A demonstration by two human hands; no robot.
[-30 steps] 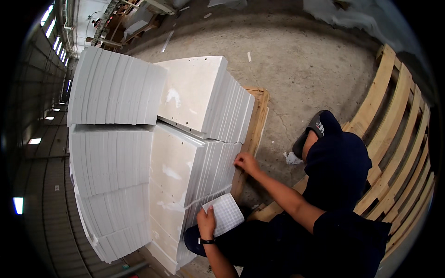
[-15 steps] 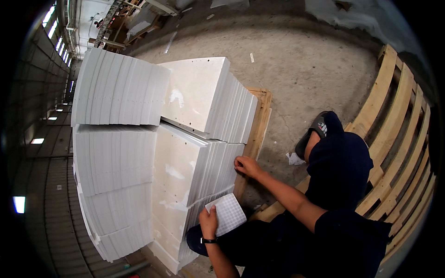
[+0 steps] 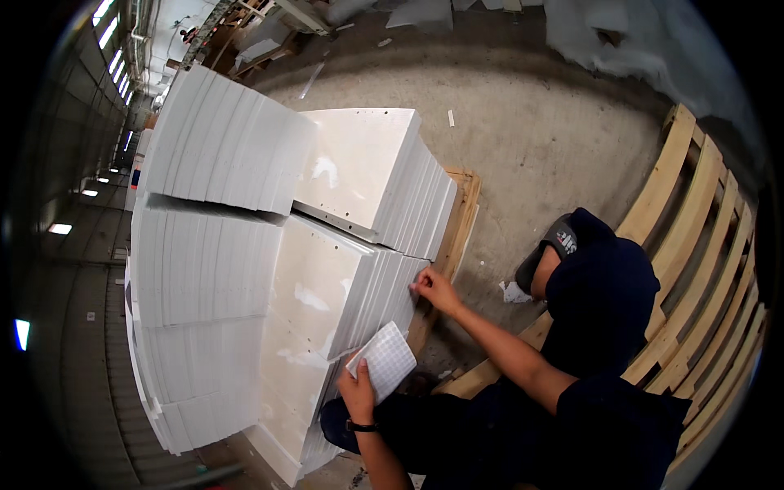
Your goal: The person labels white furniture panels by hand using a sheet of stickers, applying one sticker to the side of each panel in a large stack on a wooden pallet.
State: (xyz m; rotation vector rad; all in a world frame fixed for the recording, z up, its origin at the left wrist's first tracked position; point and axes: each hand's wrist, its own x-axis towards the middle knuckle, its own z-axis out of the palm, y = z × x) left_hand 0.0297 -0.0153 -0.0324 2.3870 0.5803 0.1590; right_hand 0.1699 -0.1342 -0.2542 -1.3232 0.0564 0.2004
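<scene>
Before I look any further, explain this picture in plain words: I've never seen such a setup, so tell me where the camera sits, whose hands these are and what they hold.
There is no machine here. A person wears a wide fisheye camera on the head, looking down, so straight edges bend near the rim. Both bare hands are the wearer's own. The left hand holds a flat white sheet with a grid pattern. The right hand is at the edges of the stacked flat white panels; whether its fingers hold anything is too small to tell. To the right lies a light-brown slatted wooden pallet on the grey concrete floor.
</scene>
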